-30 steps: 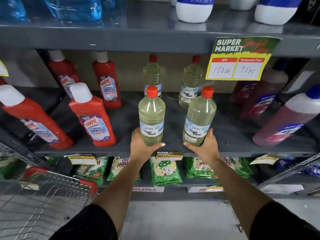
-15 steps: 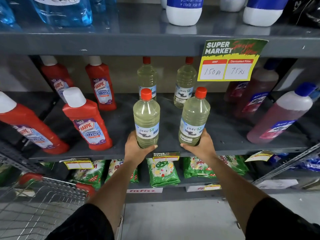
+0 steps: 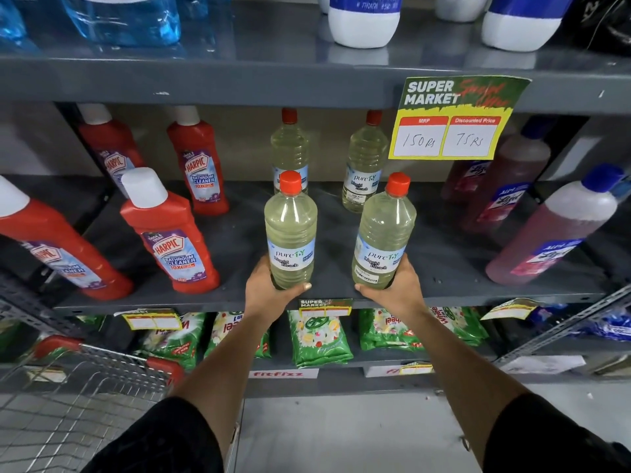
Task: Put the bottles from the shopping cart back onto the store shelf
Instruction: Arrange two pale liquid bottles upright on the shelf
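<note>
Two clear bottles of pale yellow liquid bleach with red caps are at the front of the grey middle shelf (image 3: 239,295). My left hand (image 3: 269,291) grips the base of the left bleach bottle (image 3: 290,230). My right hand (image 3: 397,290) grips the base of the right bleach bottle (image 3: 384,233), which tilts slightly right. Whether their bases rest on the shelf is hidden by my hands. Two matching bottles (image 3: 290,148) (image 3: 365,158) stand further back on the same shelf. The wire shopping cart (image 3: 85,387) with red corners is at lower left.
Red Harpic bottles (image 3: 167,233) stand left of the bleach, pink Lizol bottles (image 3: 553,227) right. A yellow price tag (image 3: 450,131) hangs from the upper shelf (image 3: 205,80). Green detergent packs (image 3: 317,336) fill the shelf below. Blue and white containers sit on top.
Both hands have carried the two bleach bottles slightly forward and to the left over the shelf. The grip on each bottle is unchanged.
</note>
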Action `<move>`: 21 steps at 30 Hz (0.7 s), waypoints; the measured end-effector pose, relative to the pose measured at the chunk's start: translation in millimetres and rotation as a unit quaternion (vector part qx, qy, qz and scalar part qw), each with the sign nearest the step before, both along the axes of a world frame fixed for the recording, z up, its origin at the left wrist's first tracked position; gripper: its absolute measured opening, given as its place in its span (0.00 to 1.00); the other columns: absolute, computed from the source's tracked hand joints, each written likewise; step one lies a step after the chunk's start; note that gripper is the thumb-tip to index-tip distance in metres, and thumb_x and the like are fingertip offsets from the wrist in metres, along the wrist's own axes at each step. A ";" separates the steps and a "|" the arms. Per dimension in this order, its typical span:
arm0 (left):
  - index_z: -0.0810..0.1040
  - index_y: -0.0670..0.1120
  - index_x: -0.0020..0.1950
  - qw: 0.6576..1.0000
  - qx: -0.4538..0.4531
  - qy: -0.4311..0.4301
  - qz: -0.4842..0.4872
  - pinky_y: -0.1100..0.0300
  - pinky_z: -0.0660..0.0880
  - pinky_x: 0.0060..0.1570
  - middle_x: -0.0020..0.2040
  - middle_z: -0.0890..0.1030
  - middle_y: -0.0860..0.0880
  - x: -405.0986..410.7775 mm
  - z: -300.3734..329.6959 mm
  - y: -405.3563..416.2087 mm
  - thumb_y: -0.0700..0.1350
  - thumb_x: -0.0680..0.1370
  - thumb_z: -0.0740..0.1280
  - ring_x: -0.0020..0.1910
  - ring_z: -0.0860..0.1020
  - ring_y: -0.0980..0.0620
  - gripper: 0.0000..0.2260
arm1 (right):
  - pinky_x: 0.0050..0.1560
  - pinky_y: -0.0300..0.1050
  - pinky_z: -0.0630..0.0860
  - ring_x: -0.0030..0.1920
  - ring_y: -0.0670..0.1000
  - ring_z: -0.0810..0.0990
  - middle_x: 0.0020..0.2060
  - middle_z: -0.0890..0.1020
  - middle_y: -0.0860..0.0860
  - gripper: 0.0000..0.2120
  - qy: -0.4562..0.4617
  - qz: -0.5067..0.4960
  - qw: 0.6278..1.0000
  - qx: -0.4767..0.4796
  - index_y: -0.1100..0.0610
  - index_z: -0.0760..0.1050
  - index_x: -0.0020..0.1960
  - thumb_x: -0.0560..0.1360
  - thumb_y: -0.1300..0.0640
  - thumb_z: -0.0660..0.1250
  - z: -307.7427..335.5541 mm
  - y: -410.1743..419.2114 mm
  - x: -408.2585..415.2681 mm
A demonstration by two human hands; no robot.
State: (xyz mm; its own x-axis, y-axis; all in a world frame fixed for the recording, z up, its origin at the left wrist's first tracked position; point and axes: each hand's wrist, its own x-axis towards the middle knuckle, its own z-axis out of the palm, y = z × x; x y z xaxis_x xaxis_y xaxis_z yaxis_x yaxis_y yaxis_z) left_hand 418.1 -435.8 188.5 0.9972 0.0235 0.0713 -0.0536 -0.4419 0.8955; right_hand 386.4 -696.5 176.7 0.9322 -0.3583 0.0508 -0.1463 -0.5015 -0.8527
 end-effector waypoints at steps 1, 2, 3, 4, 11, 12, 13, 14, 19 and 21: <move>0.73 0.50 0.61 1.000 0.001 0.001 0.000 0.60 0.73 0.53 0.54 0.78 0.55 0.3 -0.7 0.0 0.50 0.60 0.82 0.52 0.77 0.55 0.33 | 0.62 0.55 0.78 0.61 0.52 0.78 0.54 0.81 0.45 0.39 0.002 0.000 1.000 0.002 0.47 0.71 0.60 0.52 0.45 0.82 -0.3 -0.4 -0.2; 0.73 0.50 0.61 1.000 0.002 0.003 0.001 0.60 0.73 0.53 0.54 0.78 0.55 0.3 -0.8 0.1 0.50 0.60 0.82 0.52 0.77 0.55 0.33 | 0.62 0.55 0.78 0.61 0.52 0.78 0.54 0.81 0.45 0.39 0.002 0.003 1.000 0.004 0.47 0.71 0.60 0.52 0.45 0.82 0.2 -0.5 -0.4; 0.73 0.50 0.61 1.000 0.002 0.002 0.001 0.60 0.73 0.53 0.54 0.79 0.55 0.3 -0.6 0.1 0.50 0.60 0.82 0.52 0.77 0.55 0.33 | 0.61 0.55 0.78 0.61 0.52 0.78 0.54 0.81 0.45 0.39 0.002 0.004 1.000 0.006 0.47 0.70 0.60 0.52 0.45 0.82 0.8 -0.4 -0.3; 0.73 0.49 0.62 1.000 0.003 0.002 0.001 0.60 0.73 0.53 0.54 0.79 0.54 0.6 -1.0 0.4 0.50 0.60 0.82 0.53 0.77 0.55 0.33 | 0.62 0.55 0.78 0.61 0.52 0.78 0.54 0.81 0.45 0.39 0.001 0.005 1.000 0.008 0.47 0.70 0.59 0.52 0.45 0.82 0.9 -0.6 -0.3; 0.71 0.51 0.64 1.000 -0.013 0.018 -0.009 0.56 0.75 0.56 0.57 0.79 0.53 0.2 0.6 2.0 0.49 0.59 0.82 0.55 0.77 0.54 0.36 | 0.62 0.48 0.77 0.61 0.50 0.79 0.58 0.81 0.47 0.44 0.035 0.050 0.998 0.022 0.48 0.68 0.63 0.52 0.48 0.86 13.9 -7.9 -1.5; 0.71 0.51 0.64 1.000 -0.017 0.019 -0.010 0.56 0.75 0.56 0.56 0.79 0.54 -0.2 2.5 1.7 0.49 0.59 0.82 0.55 0.77 0.54 0.37 | 0.61 0.45 0.76 0.60 0.50 0.79 0.58 0.81 0.48 0.45 0.053 0.065 0.996 0.023 0.50 0.68 0.64 0.53 0.51 0.86 18.4 -12.0 -1.8; 0.71 0.51 0.64 1.000 -0.020 0.019 -0.012 0.57 0.74 0.56 0.56 0.78 0.55 -0.9 3.8 1.6 0.48 0.59 0.82 0.55 0.77 0.54 0.37 | 0.61 0.44 0.75 0.60 0.49 0.79 0.58 0.81 0.47 0.45 0.067 0.079 0.994 0.024 0.51 0.68 0.65 0.54 0.52 0.86 22.9 -16.2 -3.1; 0.71 0.51 0.65 1.000 -0.020 0.018 -0.013 0.57 0.74 0.56 0.56 0.78 0.55 -1.5 4.7 1.7 0.48 0.59 0.83 0.55 0.76 0.54 0.37 | 0.62 0.44 0.75 0.60 0.49 0.79 0.59 0.81 0.47 0.46 0.076 0.089 0.993 0.024 0.51 0.67 0.66 0.54 0.52 0.86 25.8 -19.6 -4.3; 0.71 0.51 0.64 1.000 -0.017 0.024 -0.007 0.55 0.75 0.58 0.58 0.80 0.51 -2.8 5.6 0.3 0.48 0.59 0.83 0.56 0.78 0.52 0.37 | 0.60 0.40 0.73 0.59 0.46 0.78 0.59 0.81 0.46 0.43 0.065 0.083 0.994 0.018 0.52 0.69 0.68 0.58 0.52 0.85 28.4 -16.3 -11.8; 0.71 0.51 0.64 0.999 -0.015 0.029 -0.008 0.53 0.75 0.58 0.58 0.80 0.51 -2.7 5.2 0.1 0.49 0.59 0.83 0.56 0.78 0.51 0.37 | 0.61 0.41 0.73 0.59 0.47 0.78 0.59 0.81 0.47 0.39 0.054 0.076 0.995 0.025 0.52 0.70 0.67 0.61 0.54 0.83 25.4 -15.8 -12.3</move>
State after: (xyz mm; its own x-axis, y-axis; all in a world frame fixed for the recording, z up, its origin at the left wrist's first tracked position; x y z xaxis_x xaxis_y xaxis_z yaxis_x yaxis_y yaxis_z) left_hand 415.4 -435.7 193.6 0.9999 0.0086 0.0127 -0.0080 -0.4134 0.9105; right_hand 374.1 -712.4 202.1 0.9747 -0.2129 -0.0673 -0.1647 -0.4817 -0.8607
